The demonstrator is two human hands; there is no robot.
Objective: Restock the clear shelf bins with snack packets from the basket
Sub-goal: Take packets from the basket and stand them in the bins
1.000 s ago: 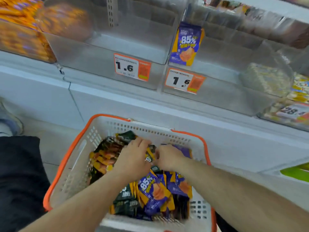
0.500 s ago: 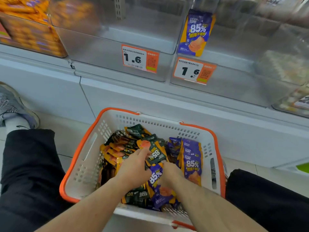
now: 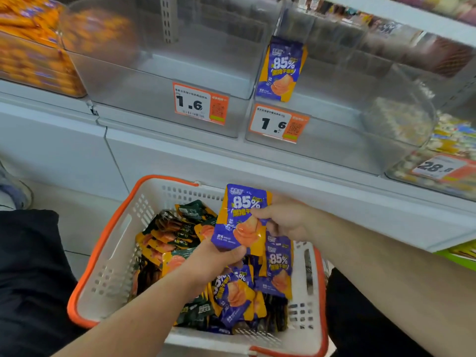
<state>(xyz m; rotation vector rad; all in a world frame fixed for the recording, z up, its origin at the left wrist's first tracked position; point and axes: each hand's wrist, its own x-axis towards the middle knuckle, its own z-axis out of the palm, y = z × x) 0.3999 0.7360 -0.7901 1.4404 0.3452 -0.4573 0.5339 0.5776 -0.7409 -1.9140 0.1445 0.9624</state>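
A white basket with an orange rim [image 3: 108, 243] sits on the floor below the shelf, full of purple and dark green snack packets [image 3: 177, 238]. Above it both hands hold up purple "85%" packets [image 3: 242, 217]. My left hand [image 3: 219, 258] grips their bottom edge and my right hand [image 3: 286, 217] pinches their right side, with further purple packets hanging under it. On the shelf stand two clear bins: the left bin [image 3: 144, 99] holds nothing, and the right bin [image 3: 342, 140] has one purple packet [image 3: 282, 69] upright at its left wall.
Orange price tags reading 1.6 [image 3: 201, 104] hang on both bin fronts. A bin of orange packets [image 3: 33, 60] stands far left and bins of mixed snacks [image 3: 448, 150] far right. My dark trouser knees flank the basket, and a shoe [image 3: 13, 191] rests left.
Both hands rose out of the basket holding purple packets, which now stand above the basket's far rim. The view shifted slightly.
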